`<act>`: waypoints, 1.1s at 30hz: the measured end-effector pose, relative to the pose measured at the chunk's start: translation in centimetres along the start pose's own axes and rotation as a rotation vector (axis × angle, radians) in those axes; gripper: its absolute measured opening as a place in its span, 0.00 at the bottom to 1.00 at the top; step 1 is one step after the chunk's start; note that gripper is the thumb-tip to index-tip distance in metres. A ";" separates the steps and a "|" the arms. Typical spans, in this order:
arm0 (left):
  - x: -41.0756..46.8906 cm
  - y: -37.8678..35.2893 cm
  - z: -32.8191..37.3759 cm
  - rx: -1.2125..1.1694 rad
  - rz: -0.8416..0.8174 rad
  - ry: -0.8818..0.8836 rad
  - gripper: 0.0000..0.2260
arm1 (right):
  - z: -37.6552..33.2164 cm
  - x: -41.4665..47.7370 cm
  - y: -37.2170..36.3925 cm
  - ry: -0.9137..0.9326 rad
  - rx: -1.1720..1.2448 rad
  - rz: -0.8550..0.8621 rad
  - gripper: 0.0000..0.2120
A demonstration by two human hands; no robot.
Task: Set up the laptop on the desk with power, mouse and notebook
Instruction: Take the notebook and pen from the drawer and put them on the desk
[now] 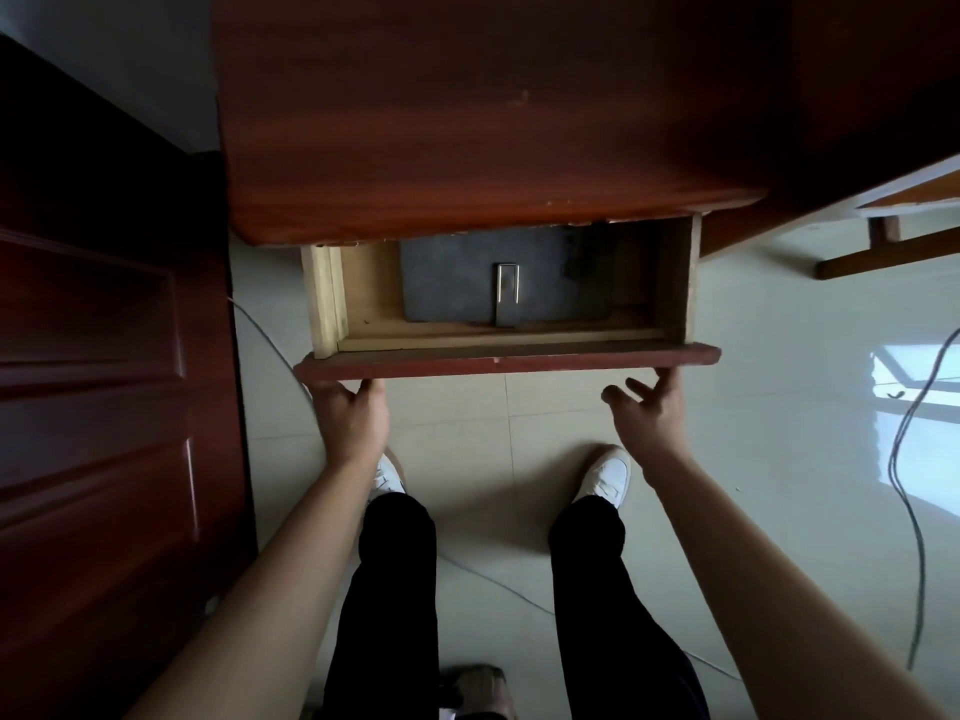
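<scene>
1. Reddish-brown wood forms the desk [467,122], seen from above, and its drawer [506,358] stands pulled out towards us.
2. Inside the drawer we see a dark grey laptop [467,272] lying flat, with a small metal clip-like piece [506,293] on it.
3. Our left hand [353,418] hooks its fingers under the drawer front.
4. Our right hand [649,407] touches the front's right end, fingers spread apart, clamped on nothing.
5. A cable [906,459] trails over the pale tiled floor [753,330].
</scene>
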State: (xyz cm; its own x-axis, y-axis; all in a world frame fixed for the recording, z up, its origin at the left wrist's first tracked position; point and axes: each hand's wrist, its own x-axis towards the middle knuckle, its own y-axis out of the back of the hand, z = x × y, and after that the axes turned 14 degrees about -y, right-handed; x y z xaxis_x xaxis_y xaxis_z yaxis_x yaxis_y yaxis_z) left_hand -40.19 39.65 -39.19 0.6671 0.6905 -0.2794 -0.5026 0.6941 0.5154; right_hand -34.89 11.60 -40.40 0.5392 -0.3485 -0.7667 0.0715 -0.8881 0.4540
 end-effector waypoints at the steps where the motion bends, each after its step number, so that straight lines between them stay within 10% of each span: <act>1: 0.2 0.2 0.0 -0.014 -0.002 0.051 0.21 | -0.1 0.2 0.1 -0.020 0.010 -0.021 0.32; 10: 0.5 4.9 0.6 -0.014 0.138 0.133 0.11 | -2.4 -3.7 2.1 -0.010 0.189 0.314 0.27; 16: -0.1 4.9 9.5 0.266 -0.033 -0.625 0.13 | -7.9 -7.0 3.5 0.505 -0.084 0.384 0.13; 23: 3.0 -1.5 11.2 0.727 -0.591 -0.244 0.34 | -12.9 -4.4 0.0 0.201 -0.862 0.039 0.25; 33: 4.9 -3.0 10.3 0.123 -0.474 0.184 0.28 | -13.4 -2.3 -1.1 -0.133 -0.308 -0.121 0.15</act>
State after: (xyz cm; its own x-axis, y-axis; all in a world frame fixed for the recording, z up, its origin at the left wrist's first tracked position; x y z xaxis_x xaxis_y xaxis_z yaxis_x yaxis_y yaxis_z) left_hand -29.70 38.86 -33.78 0.6926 0.3384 -0.6370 -0.0931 0.9177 0.3862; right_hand -24.93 17.41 -33.08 0.3989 -0.3008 -0.8663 0.3888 -0.8001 0.4568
